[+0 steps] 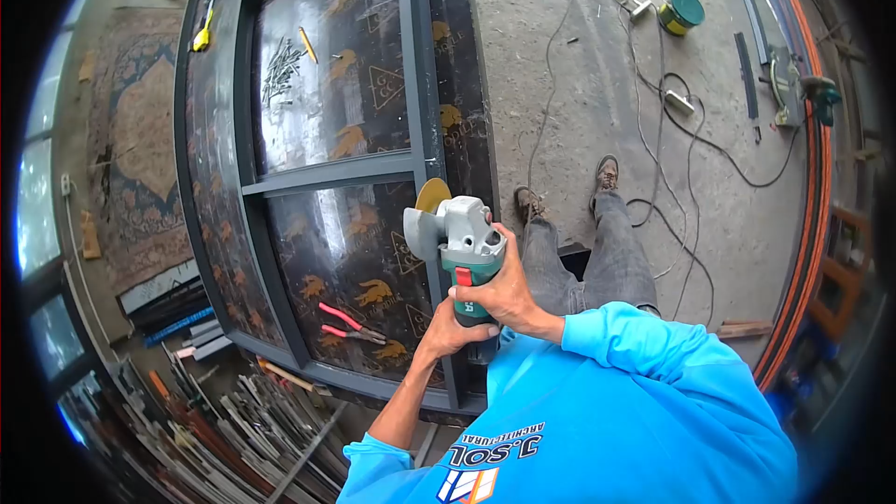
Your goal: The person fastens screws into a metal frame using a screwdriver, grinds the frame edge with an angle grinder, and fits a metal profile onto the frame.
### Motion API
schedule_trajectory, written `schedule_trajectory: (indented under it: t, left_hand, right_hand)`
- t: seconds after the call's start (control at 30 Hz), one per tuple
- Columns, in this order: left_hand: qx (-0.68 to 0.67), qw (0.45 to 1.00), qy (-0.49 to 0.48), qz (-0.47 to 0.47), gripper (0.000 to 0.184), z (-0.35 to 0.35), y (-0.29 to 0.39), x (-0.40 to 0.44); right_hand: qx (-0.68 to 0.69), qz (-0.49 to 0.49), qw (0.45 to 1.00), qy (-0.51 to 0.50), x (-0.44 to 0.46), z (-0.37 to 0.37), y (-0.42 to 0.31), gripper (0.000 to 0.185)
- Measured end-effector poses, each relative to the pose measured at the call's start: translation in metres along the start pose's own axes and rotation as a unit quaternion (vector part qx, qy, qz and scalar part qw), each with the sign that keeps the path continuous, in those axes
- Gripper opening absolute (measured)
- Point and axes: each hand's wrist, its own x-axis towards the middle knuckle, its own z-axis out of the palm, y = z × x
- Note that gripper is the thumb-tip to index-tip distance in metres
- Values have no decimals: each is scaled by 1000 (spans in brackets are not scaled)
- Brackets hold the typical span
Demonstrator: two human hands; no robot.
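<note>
An angle grinder with a grey head, a green body and a red switch is held over the edge of a dark metal frame. Its yellowish disc and grey guard point left, above a frame bar. My right hand grips the grinder's body from the right, thumb across it near the switch. My left hand wraps round the lower end of the body. Pliers with pink-red handles lie on the dark printed panel to the left of my hands.
A pile of screws or rivets, a yellow pencil-like tool and a yellow-handled tool lie on the work surface. Cables and a green-lidded tub are on the floor. Metal bars are stacked lower left.
</note>
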Motion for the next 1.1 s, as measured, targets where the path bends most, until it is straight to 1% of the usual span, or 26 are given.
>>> schedule_trajectory:
  t: [0.03, 0.1, 0.13, 0.3, 0.37, 0.4, 0.47, 0.57, 0.67, 0.8, 1.1]
  left_hand:
    - [7, 1000, -7, -8, 73, -9, -4, 2]
    - [143, 990, 1, 9, 81, -31, -19, 8]
    - [189, 982, 10, 2, 88, -38, -24, 14]
    - [202, 979, -4, -7, 88, -49, -33, 31]
    - [233, 972, -14, 1, 85, -49, -26, 38]
    - [232, 973, -17, -1, 85, -49, -25, 38]
    - [188, 982, 1, 5, 82, -48, -24, 40]
    - [219, 976, 2, -4, 81, -48, -24, 40]
    - [202, 979, 19, -2, 80, -45, -19, 40]
    - [202, 979, 23, -26, 78, -42, -13, 42]
    - [206, 977, 45, -21, 78, -43, -12, 42]
  right_hand:
    - [8, 2, 1000, 10, 5, 4, 3, 104]
    - [-7, -11, 1000, 2, 14, 12, 10, 103]
    - [3, -7, 1000, 11, 19, 15, 13, 98]
    - [-1, 8, 1000, 20, 36, 11, 15, 103]
    - [31, 27, 999, 26, 42, 9, 17, 103]
    - [31, 30, 999, 30, 43, 9, 17, 103]
    - [-48, 11, 998, 43, 46, 9, 16, 103]
    - [-28, 22, 999, 37, 49, 8, 17, 103]
    - [-52, 14, 998, 24, 52, 5, 13, 100]
    - [-37, 29, 998, 29, 56, 2, 16, 100]
    - [-43, 29, 998, 26, 61, 2, 15, 99]
